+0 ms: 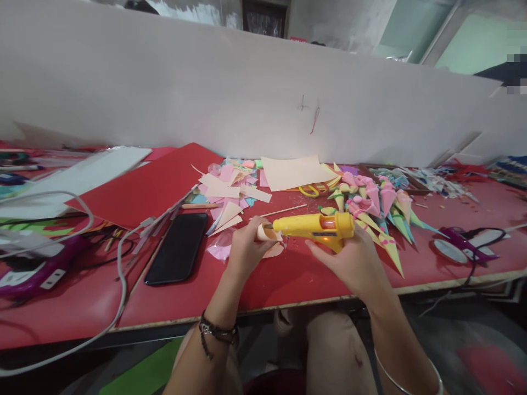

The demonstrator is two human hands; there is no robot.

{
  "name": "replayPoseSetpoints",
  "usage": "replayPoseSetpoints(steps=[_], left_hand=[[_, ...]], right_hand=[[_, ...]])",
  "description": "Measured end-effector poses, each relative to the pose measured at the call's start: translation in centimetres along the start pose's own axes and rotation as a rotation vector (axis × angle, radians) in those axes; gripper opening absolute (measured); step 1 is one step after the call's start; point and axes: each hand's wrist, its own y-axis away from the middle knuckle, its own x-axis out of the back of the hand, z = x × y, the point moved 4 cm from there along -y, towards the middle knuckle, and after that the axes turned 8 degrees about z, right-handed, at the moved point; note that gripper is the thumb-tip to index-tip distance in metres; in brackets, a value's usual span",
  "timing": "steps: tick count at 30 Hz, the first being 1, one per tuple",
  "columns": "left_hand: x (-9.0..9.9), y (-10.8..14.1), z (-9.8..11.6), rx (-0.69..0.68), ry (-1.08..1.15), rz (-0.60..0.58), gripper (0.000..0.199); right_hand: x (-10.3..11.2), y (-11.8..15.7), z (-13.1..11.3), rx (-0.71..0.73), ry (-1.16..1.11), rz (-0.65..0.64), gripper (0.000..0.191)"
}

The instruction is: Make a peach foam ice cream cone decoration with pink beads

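Note:
My right hand grips a yellow hot glue gun, which points left with a small orange light glowing on its side. Its nozzle reaches the open end of a rolled cream paper cone. Fingers of my left hand are closed around that cone; whether the nozzle touches the paper I cannot tell. Below the cone, a peach paper piece lies on the red table. To the right of the glue gun is a pile of small decorated paper cones in pink, yellow and green.
A black phone lies left of my left hand. Behind are paper scraps, a cream sheet and yellow scissors. Purple power strips with cables sit at the left and right. A white panel stands along the back.

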Motion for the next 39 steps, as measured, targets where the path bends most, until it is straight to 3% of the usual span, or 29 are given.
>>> replayPoseSetpoints(steps=[10,15,22,30,39], left_hand=[[-0.3,-0.3,0.4,-0.193,-0.051,0.046,0.008],[0.1,-0.4,0.7,-0.273,-0.068,0.104,0.008],[0.4,-0.4,1.4,-0.386,-0.083,0.127,0.009],[0.2,-0.3,1.0,-0.360,-0.101,0.114,0.010],[0.4,-0.3,0.8,-0.330,-0.092,0.135,0.011]], right_hand=[[0.3,-0.2,-0.3,-0.028,-0.049,0.014,0.025],[0.3,-0.1,-0.3,-0.121,-0.107,-0.065,0.030],[-0.2,0.5,0.3,-0.246,-0.217,-0.178,0.016],[-0.2,0.8,0.8,-0.270,-0.164,-0.238,0.009],[0.0,0.7,1.0,-0.187,-0.028,-0.259,0.009]])
